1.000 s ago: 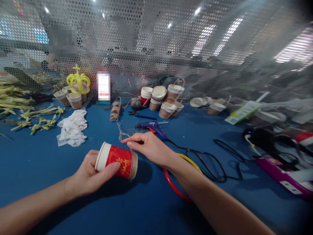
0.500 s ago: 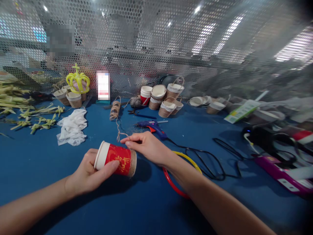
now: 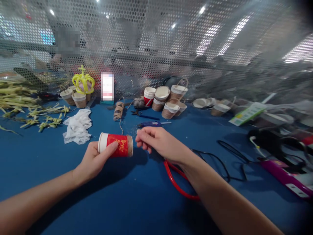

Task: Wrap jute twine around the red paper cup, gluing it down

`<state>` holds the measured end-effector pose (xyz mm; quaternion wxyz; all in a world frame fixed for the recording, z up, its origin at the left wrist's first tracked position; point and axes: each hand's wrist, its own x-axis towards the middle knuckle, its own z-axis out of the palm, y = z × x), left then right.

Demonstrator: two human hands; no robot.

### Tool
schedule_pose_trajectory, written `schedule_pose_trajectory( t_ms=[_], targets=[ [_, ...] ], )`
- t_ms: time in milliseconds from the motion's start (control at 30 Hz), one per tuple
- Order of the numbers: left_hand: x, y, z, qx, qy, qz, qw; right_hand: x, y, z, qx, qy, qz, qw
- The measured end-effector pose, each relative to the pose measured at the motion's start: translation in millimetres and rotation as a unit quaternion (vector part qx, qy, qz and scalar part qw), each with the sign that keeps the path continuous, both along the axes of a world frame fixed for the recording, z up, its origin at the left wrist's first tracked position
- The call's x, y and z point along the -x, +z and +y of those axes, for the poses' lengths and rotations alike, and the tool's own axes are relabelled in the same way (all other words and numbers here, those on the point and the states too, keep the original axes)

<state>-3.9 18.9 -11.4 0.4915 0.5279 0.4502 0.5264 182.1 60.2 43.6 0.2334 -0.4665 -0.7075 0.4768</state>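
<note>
A blue table (image 3: 137, 205) spreads beneath a person's two hands. The right hand (image 3: 160, 140), at the cup's three o'clock and just clear of its twine-wound base, has thumb and fingers pressed together — whether around anything, one cannot tell. The left hand (image 3: 94, 160) grips the red-and-white cup (image 3: 124, 147) on its side, rim toward nine o'clock. Beyond lie a glue gun (image 3: 149, 124) at two o'clock and a twine bundle (image 3: 118, 111) at twelve — its loose strand (image 3: 121, 126) trailing down toward the cup.
</note>
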Motion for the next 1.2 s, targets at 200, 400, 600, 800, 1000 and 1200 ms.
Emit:
schedule_pose_trajectory(
  t_ms=[200, 400, 600, 800, 1000, 1200],
  targets=[
    [-0.1, -1.5, 2.9, 0.021, -0.027, -0.005, 0.999, 4.6, -12.5, -10.6, 0.008, 0.048, 0.0, 0.999],
    [0.3, -6.5, 2.5, -0.025, -0.049, 0.072, 0.996, 5.8, -17.8, -23.8, -0.012, -0.034, 0.016, 0.999],
    [0.8, -7.6, 0.7, -0.074, -0.062, 0.151, 0.984, 8.2, -21.0, -30.0, -0.029, -0.059, 0.011, 0.998],
    [-0.6, -10.1, 1.4, -0.097, -0.072, 0.191, 0.974, 9.1, -26.3, -28.7, -0.045, -0.067, -0.003, 0.997],
    [-0.7, -13.0, 4.2, -0.103, -0.08, 0.191, 0.973, 7.4, -27.4, -28.2, -0.051, -0.062, -0.01, 0.997],
    [-1.2, -12.0, 2.9, -0.103, -0.079, 0.177, 0.976, 9.4, -25.3, -29.5, -0.062, -0.062, -0.025, 0.996]
  ],
)
